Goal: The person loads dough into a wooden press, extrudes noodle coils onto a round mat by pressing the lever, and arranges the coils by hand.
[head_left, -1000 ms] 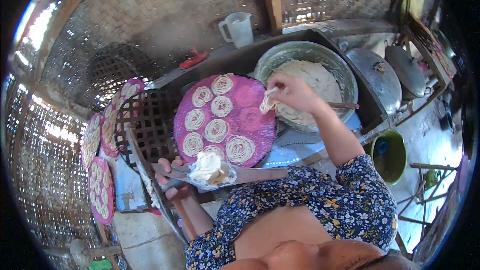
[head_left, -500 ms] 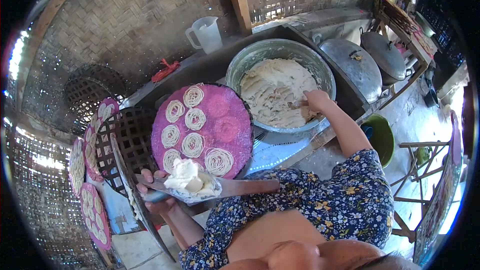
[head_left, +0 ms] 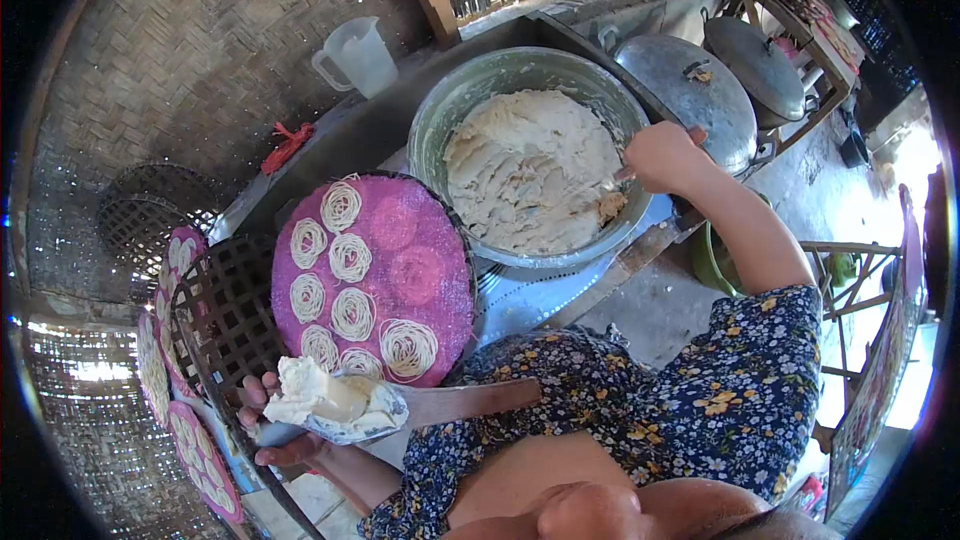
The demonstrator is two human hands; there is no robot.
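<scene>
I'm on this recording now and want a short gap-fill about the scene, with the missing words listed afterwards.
1. The wide tub holds a thick mass of pale ____.
2. The person's ____ hand grips a tool at the tub's edge.
3. Noodle coils lie on a round tray coloured ____.
4. In the picture, the translucent jug has its handle on its ____ side.

Missing words: dough; right; pink; left.

No legible text or labels
</scene>
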